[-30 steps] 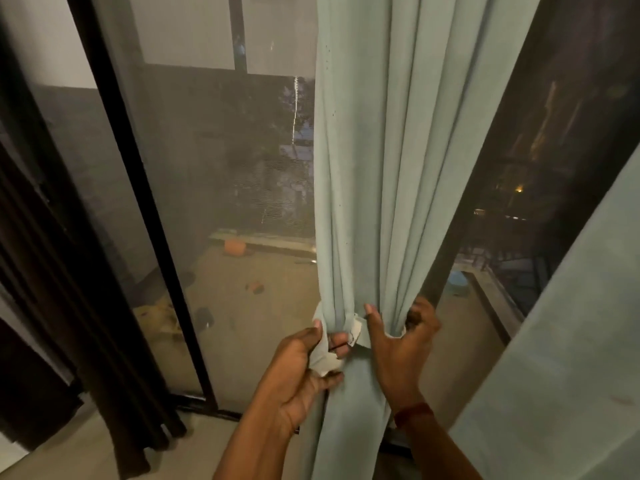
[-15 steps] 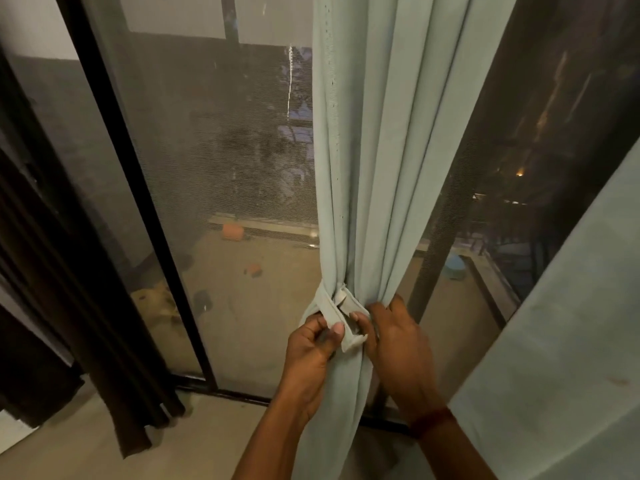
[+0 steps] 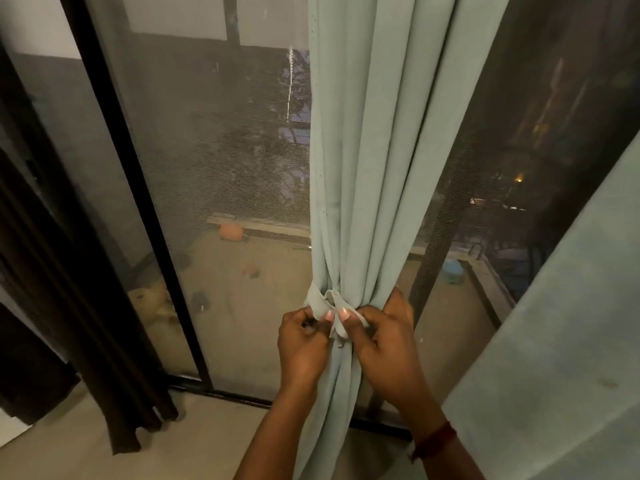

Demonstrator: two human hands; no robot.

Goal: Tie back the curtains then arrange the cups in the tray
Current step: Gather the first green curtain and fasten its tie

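Left grip (image 3: pixel 303 344) pinches one tail of the tie-back strap (image 3: pixel 317 301), thumb and forefinger closed on it. Right grip (image 3: pixel 384 341) pinches the other tail, and its outer fingers reach round the gathered folds. The two pinches sit nearly touching, just under where the tails cross. Likely reason: the knot is being drawn, and holding close stops the loop slipping.

The strap circles the pale green curtain (image 3: pixel 363 168) and cinches it to a narrow waist. Folds fan out above and hang straight below. The knot looks unfinished and the tails are loose. The right fingers on the folds probably steady the bundle.

A second pale curtain (image 3: pixel 571 341) at the right edge hangs untied, so the curtain half of the task is not done. Cups and tray are not in view.

Red thread band (image 3: pixel 438 441) on the right wrist. Behind is a mesh screen with a black door frame (image 3: pixel 138 209). The balcony beyond holds an orange pot (image 3: pixel 230 232) and a blue object (image 3: pixel 453 270). It is dark outside, with a few lights. A dark brown curtain (image 3: pixel 69 306) hangs at left, reaching the light floor (image 3: pixel 69 455).
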